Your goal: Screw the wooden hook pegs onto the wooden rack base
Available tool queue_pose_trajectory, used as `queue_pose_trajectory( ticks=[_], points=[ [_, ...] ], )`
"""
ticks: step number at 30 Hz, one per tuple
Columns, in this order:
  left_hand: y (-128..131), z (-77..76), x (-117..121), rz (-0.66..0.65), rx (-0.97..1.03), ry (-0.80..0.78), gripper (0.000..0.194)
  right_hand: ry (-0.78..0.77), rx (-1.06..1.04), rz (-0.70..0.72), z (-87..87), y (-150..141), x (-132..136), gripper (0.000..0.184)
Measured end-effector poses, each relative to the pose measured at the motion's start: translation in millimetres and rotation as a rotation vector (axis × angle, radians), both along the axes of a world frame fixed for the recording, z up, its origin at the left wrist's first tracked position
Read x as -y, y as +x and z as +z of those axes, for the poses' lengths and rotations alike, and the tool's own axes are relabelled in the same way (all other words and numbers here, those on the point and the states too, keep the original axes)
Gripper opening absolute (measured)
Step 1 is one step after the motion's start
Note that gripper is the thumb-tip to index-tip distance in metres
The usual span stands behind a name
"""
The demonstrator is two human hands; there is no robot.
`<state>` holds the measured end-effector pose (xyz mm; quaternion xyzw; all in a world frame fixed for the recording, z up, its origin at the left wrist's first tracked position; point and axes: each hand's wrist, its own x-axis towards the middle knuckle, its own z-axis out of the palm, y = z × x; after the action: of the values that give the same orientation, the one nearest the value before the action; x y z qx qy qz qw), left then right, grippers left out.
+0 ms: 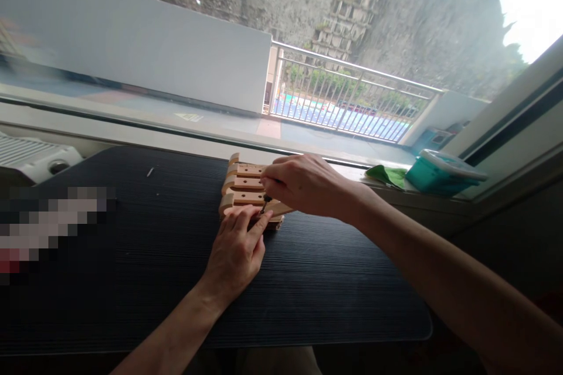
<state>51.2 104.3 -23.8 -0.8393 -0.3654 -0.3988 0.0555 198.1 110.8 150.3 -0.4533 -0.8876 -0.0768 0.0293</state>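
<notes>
**Steadied Low, Met From Above**

As seen by the head camera, grips a slim dark tool [265, 204] in the right hand [303, 181], with fingers curled closed around its upper end, and angles it down onto the near part of a slatted wooden piece [241, 183]. Lays the left hand [240, 246] over the near left edge of that wood, with the index finger stretched out close beside the tool's tip. Cannot tell from this angle: pinched around the edge or only pressed down. Has the wood on the dark table [334, 293], below and to the left of the right fist and reaching out past the left fingertips, with curved ends at left and dark holes in the slats. Shows, well apart at right, a teal container [442, 174] beside something green [389, 176].
</notes>
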Motion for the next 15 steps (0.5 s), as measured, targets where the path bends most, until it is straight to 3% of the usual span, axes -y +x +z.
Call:
queue_pose_trajectory(
  ticks=[8,15],
  points=[
    [-1,-0.2,1,0.011,-0.014,-0.007,0.045,-0.004,-0.065,-0.001,-0.2,11,0,0.027],
    [0,1.1,0,0.005,-0.011,-0.003,0.044,0.058,-0.086,-0.062,-7.8,8,-10,0.035]
  ],
)
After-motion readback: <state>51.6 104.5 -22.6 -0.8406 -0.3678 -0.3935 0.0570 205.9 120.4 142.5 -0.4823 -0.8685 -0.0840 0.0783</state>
